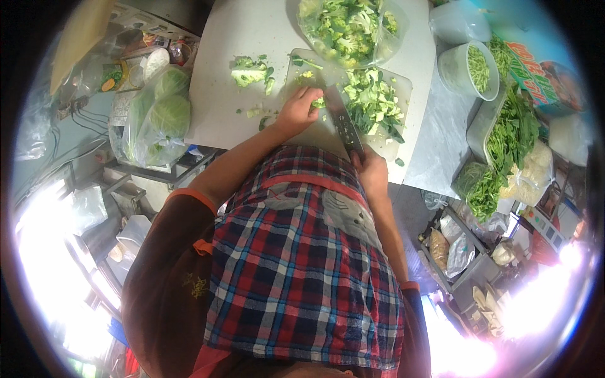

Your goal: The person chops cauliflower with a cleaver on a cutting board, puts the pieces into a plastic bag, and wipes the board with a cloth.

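My right hand (371, 172) grips the handle of a broad kitchen knife (344, 120), whose blade points away from me and bears small green bits. Just left of the blade, my left hand (298, 111) has its fingers closed around a small green vegetable piece (319, 102). Both are over a pale plastic cutting board (401, 92). Chopped pale-green stem pieces (373, 99) with dark leaves are heaped on the board, right of the blade. A leafy broccoli stem (249, 73) lies on the white table beyond my left hand.
A clear bag of cut broccoli florets (350, 33) stands at the board's far edge. Bagged cabbages (170, 106) sit at the left. On the right are a white tub of shredded greens (472, 68), a tray of leafy greens (510, 127) and bagged noodles (531, 172).
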Demonstrator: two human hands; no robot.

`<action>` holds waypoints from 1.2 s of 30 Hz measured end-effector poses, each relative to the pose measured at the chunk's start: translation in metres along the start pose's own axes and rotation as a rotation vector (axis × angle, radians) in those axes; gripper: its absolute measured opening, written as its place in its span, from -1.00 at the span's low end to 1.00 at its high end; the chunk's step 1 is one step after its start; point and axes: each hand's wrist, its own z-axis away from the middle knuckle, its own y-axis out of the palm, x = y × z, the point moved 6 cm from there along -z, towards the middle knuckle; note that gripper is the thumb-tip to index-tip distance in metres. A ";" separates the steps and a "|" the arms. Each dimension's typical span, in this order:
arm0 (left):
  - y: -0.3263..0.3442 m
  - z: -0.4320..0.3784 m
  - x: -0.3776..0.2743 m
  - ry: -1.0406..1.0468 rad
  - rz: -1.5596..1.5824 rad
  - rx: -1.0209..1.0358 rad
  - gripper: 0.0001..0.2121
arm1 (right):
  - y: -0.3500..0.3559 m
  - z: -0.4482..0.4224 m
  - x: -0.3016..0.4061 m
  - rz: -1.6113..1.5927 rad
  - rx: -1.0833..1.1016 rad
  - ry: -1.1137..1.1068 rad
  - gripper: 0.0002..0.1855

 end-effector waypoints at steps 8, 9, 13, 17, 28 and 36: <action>0.003 0.001 0.005 0.006 -0.021 -0.010 -0.65 | 0.013 -0.024 0.008 -0.047 0.007 -0.077 -0.72; 0.003 0.002 0.004 0.009 -0.021 -0.016 -0.66 | 0.017 -0.027 0.006 -0.056 0.015 -0.072 -0.72; 0.005 0.005 0.006 -0.007 -0.041 -0.016 -0.66 | 0.031 -0.041 0.008 -0.006 0.015 -0.103 -0.73; 0.004 0.007 0.004 -0.048 -0.017 -0.030 -0.69 | 0.036 -0.049 0.013 0.019 -0.020 -0.110 -0.73; -0.010 0.010 -0.011 -0.009 -0.255 0.003 -0.57 | 0.019 -0.027 0.009 -0.323 -0.089 0.018 -0.77; 0.028 -0.029 0.007 -0.243 -0.388 0.557 -0.58 | 0.004 -0.003 -0.023 -0.464 -0.218 0.120 -0.77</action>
